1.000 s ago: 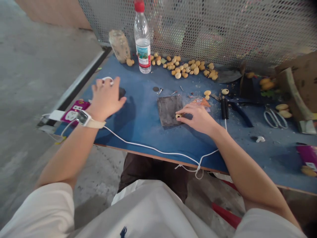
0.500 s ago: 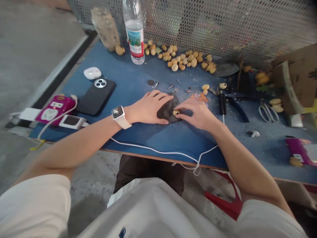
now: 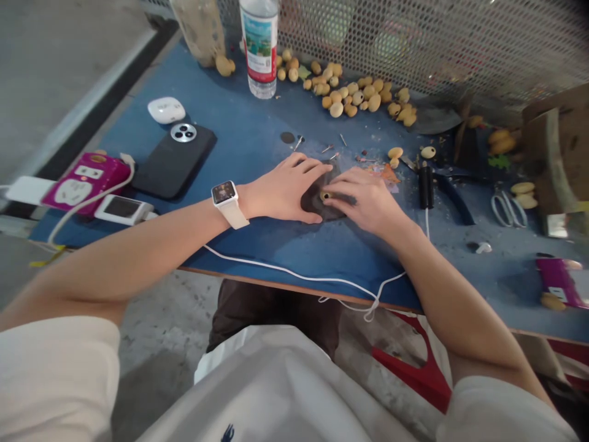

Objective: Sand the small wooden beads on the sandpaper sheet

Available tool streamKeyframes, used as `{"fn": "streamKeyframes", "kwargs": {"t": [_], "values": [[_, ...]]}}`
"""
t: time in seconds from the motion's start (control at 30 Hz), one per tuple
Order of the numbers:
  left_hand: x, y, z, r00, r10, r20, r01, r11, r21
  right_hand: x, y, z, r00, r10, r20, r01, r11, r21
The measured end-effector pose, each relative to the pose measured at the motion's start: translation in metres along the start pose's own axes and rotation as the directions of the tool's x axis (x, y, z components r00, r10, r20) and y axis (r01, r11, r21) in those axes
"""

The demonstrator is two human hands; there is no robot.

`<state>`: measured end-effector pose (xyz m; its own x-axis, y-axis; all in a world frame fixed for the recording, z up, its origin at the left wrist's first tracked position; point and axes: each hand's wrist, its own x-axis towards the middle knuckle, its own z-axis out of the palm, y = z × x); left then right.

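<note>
On the blue tabletop lies a dark, thin sheet [image 3: 311, 197], which looks like sandpaper. My left hand [image 3: 283, 189] rests flat at its left edge, fingers spread, with a watch [image 3: 224, 193] on the wrist. Over the sheet's right side, my right hand [image 3: 368, 197] pinches a small tan gourd [image 3: 326, 196] between thumb and fingers. A dark round hole shows in the gourd's end; my fingers hide the rest. Just beyond the hands are small metal bits [image 3: 299, 142], a dark disc [image 3: 288, 137] and orange scraps [image 3: 389, 173].
Many small gourds [image 3: 356, 97] lie along the mesh panel, beside a water bottle [image 3: 261, 52]. To the left are a phone [image 3: 177, 162], a white case [image 3: 166, 110] and a purple power strip [image 3: 85, 181]. Pliers [image 3: 455, 196], scissors [image 3: 507, 207] and a black-handled tool [image 3: 426, 187] lie right.
The gourd in my right hand has tilted, its hole now turned more toward me. My left hand stays spread on the sheet. The whole view has shifted slightly.
</note>
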<state>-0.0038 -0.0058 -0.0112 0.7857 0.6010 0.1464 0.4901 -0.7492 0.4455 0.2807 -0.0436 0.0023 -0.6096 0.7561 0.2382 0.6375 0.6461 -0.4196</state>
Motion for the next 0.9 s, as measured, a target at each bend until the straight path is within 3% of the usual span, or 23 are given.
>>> {"fn": "streamKeyframes", "kwargs": {"t": [0.23,0.5,0.67,0.9], "values": [[-0.001,0.004,-0.003,0.998,-0.053,0.022,0.054,0.998,-0.014,-0.008,0.011,-0.006,0.991,-0.116,0.063,0.116,0.993,0.010],[0.000,0.003,-0.004,0.998,-0.056,0.018,0.056,0.998,-0.033,0.003,0.017,0.005,0.997,-0.063,-0.039,0.061,0.997,-0.051],[-0.001,0.005,-0.009,0.995,-0.084,0.052,0.086,0.996,-0.033,-0.011,0.020,-0.011,0.994,-0.089,0.063,0.088,0.996,0.019],[-0.002,0.008,-0.012,0.992,-0.105,0.072,0.107,0.994,-0.034,-0.014,0.033,-0.023,1.000,-0.010,-0.014,0.009,1.000,-0.019]]}}
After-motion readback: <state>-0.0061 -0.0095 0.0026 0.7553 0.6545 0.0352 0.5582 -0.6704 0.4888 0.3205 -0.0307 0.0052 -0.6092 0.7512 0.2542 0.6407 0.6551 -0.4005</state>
